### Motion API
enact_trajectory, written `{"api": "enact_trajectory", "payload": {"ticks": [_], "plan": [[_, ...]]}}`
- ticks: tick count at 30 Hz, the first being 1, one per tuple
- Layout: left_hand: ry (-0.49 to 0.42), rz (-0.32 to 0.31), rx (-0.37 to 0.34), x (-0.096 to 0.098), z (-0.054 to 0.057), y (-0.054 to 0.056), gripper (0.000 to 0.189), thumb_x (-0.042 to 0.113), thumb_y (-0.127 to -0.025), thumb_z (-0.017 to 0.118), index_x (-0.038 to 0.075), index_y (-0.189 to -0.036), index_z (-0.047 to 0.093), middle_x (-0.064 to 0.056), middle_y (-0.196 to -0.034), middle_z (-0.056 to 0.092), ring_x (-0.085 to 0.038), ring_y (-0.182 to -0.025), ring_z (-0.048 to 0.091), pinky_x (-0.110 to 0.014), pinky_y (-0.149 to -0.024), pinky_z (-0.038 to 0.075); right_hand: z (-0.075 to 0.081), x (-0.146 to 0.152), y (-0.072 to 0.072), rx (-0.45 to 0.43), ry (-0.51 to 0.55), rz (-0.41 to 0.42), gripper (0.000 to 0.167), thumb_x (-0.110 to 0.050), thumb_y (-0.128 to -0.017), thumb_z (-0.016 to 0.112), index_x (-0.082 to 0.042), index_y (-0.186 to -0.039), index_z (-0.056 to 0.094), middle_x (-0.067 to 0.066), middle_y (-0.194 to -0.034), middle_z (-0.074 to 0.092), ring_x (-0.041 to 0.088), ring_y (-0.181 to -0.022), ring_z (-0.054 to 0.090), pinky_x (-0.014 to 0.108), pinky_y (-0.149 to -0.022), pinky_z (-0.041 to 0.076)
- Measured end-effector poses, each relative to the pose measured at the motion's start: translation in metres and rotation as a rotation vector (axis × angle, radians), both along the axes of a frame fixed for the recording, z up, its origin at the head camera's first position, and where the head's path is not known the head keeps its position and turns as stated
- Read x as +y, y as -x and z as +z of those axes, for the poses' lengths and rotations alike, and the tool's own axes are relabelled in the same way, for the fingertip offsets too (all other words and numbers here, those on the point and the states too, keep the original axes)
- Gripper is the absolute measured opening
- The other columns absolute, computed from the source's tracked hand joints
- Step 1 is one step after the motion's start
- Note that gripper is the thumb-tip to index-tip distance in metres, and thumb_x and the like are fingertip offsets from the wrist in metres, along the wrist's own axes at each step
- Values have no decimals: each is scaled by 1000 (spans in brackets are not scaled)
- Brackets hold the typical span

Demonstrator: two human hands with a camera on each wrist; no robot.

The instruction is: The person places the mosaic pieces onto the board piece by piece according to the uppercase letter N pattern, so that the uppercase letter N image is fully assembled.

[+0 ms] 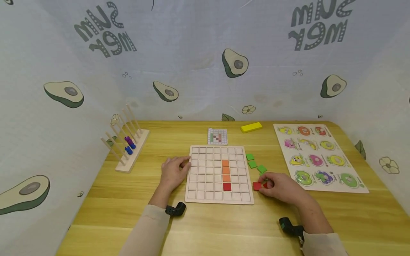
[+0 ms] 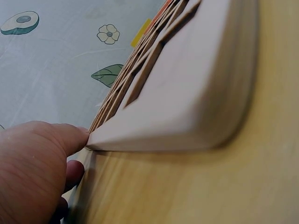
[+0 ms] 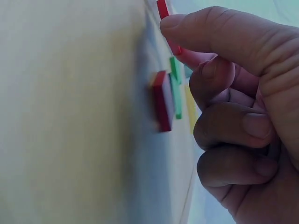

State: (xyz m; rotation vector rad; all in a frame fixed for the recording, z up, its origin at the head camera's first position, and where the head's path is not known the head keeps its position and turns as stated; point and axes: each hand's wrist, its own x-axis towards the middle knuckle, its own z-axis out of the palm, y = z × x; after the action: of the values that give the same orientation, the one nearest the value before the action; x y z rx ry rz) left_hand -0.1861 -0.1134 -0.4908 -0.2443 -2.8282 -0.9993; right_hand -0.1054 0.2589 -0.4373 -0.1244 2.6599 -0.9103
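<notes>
A pale wooden grid board (image 1: 198,198) lies on the table, with three orange tiles (image 1: 225,170) and a red tile (image 1: 227,187) in one column. My left hand (image 1: 173,173) touches the board's left edge with its fingertips; the left wrist view shows a digit against the board's side (image 2: 154,142). To the right of the board, my right hand (image 1: 282,186) pinches a red square tile (image 3: 175,46) between thumb and index finger, its other fingers curled. Another red tile (image 3: 162,101) is below that hand. Several green tiles (image 1: 252,164) lie just beyond it.
A small pattern card (image 1: 217,137) lies behind the board, with a yellow block (image 1: 251,127) to its right. A wooden peg stand (image 1: 132,156) holding blue and purple pieces is at left. A fruit puzzle board (image 1: 320,158) lies at right. A printed curtain (image 1: 198,71) hangs behind.
</notes>
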Motion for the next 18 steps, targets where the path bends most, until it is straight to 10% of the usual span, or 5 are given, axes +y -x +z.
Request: {"api": "enact_trajectory", "payload": {"ticks": [18], "plan": [[4, 6, -8, -1, 3, -2, 32, 33, -98, 67, 24, -128, 73, 3, -87, 67, -19, -88, 51, -41, -87, 33, 8, -77, 24, 104, 24, 138, 18, -25, -90, 76, -18, -106, 70, -4, -71, 53, 13, -63, 47, 24, -56, 36]]}}
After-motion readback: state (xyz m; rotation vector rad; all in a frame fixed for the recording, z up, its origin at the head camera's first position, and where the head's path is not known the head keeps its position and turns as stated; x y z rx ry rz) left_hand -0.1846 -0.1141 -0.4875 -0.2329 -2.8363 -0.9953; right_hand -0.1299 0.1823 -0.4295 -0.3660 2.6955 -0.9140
